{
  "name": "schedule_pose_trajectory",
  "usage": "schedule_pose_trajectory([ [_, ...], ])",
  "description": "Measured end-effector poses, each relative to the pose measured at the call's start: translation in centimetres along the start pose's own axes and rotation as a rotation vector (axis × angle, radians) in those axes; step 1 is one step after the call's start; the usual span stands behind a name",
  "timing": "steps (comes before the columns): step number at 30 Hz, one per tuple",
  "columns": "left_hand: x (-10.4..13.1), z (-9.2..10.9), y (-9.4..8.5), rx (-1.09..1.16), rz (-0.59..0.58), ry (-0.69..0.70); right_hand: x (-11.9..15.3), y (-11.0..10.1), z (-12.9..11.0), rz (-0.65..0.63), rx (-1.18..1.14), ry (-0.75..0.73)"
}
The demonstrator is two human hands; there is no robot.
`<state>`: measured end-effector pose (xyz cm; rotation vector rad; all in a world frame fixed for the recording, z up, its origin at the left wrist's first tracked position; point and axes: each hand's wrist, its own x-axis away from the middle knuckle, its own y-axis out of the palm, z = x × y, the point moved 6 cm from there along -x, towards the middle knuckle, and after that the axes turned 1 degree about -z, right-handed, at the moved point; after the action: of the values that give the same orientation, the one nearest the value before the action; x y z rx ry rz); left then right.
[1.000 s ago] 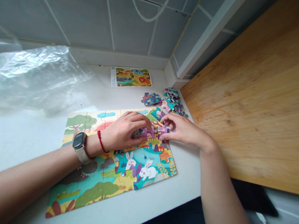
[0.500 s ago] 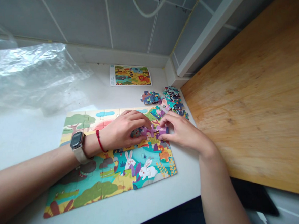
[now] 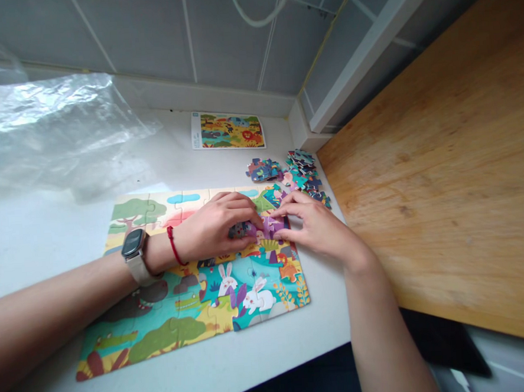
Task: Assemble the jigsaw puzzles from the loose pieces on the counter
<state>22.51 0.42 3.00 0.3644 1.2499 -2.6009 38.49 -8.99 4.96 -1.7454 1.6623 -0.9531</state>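
Purple cardboard in both hands: left hand point(image 3: 222, 225) has thumb and fingers curled narrow on a left purple piece point(image 3: 258, 233), right hand point(image 3: 310, 221) has thumb and fingertips on the outer edge of a right purple piece point(image 3: 276, 223). Pieces meet between my hands, above the upper right of the large puzzle point(image 3: 172, 331); can't tell if the tabs are fully locked. Gripping from opposite sides, probably because that keeps the meeting edges uncovered and lets each hand steady its own piece. Grey piece point(image 3: 238, 230) shows inside my left grip, mostly covered; can't tell if it's joined on. Large puzzle lies flat on the white counter point(image 3: 323, 328), seemingly doing duty as a work surface: the rabbit section point(image 3: 262, 302) looks laid on its lower right, near me and below both hands, likely for easy comparing. Teal piece point(image 3: 271, 196) sits at its top right, just beyond my right fingers. Small stack point(image 3: 263, 170) and bigger heap point(image 3: 302, 167) are behind, by the corner, presumably within reach but out of the way. Picture card point(image 3: 231, 131) lies face up near the wall, likely for glancing at. Plastic bag point(image 3: 53, 126) is pushed far left, well apart from my hands, maybe so it doesn't interfere. Watch point(image 3: 133, 242) and red bracelet point(image 3: 173, 246) on left wrist.
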Motion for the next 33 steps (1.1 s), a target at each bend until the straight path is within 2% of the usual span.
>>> schedule_pose_trajectory([
  [10, 0.0, 0.3, -0.3, 0.004, 0.022, -0.007, 0.7, 0.0, -0.9, 0.019, 0.135, 0.052],
  [15, -0.1, 0.3, -0.4, 0.015, 0.028, -0.014, 0.4, 0.0, -0.7, 0.006, 0.079, 0.000],
  [17, 0.0, 0.2, -0.4, 0.003, 0.032, -0.016, 0.2, -0.3, -0.4, 0.054, 0.046, -0.005],
  [20, 0.0, 0.1, -0.3, 0.002, 0.042, -0.015, 0.1, -1.4, 0.0, 0.212, -0.005, 0.026],
  [22, 0.0, 0.1, -0.3, 0.015, 0.056, -0.014, 0.1, -1.6, 0.2, 0.250, -0.016, 0.029],
  [27, 0.1, -0.2, -0.3, 0.051, 0.086, -0.029, -0.1, -0.1, 0.2, 0.070, 0.033, -0.018],
  [33, 0.1, -0.3, -0.3, 0.063, 0.083, -0.034, -0.1, 0.2, 0.3, 0.035, 0.058, 0.016],
])
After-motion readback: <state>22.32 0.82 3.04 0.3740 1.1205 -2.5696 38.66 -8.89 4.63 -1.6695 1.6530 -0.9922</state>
